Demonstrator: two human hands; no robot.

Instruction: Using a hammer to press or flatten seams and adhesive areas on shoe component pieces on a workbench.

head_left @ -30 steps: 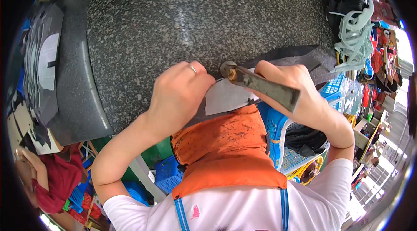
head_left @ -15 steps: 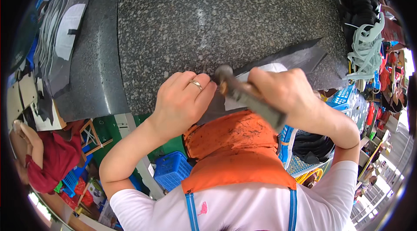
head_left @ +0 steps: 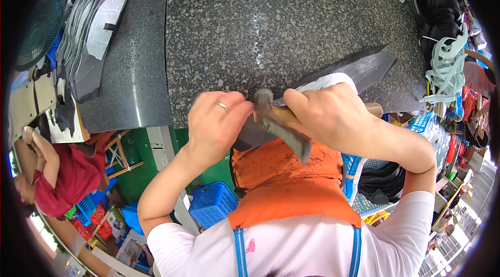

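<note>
My right hand (head_left: 333, 115) is closed around the wooden handle of a hammer (head_left: 284, 130). The hammer's metal head lies just right of my left fingertips, its round face toward the stone and its thin end toward my apron. My left hand (head_left: 214, 128), with a ring on one finger, is closed, its fingers pressed together at the edge of a dark grey flat piece (head_left: 372, 66). That piece, pointed at its far right end, lies along the near edge of the speckled stone slab (head_left: 291, 22). A white patch (head_left: 336, 80) on it is partly hidden by my right hand.
Stacked grey pieces (head_left: 94, 32) lie on the dark surface at left. Pale straps (head_left: 448, 63) and black pieces (head_left: 437, 9) are heaped at right. A blue basket (head_left: 212, 204) stands below at left. Another person in a red top (head_left: 78, 175) sits at far left.
The hammer head has turned in my right hand, its thin end now pointing more toward my apron. The whole view has shifted, so the scene sits further right. My left hand keeps its place by the piece.
</note>
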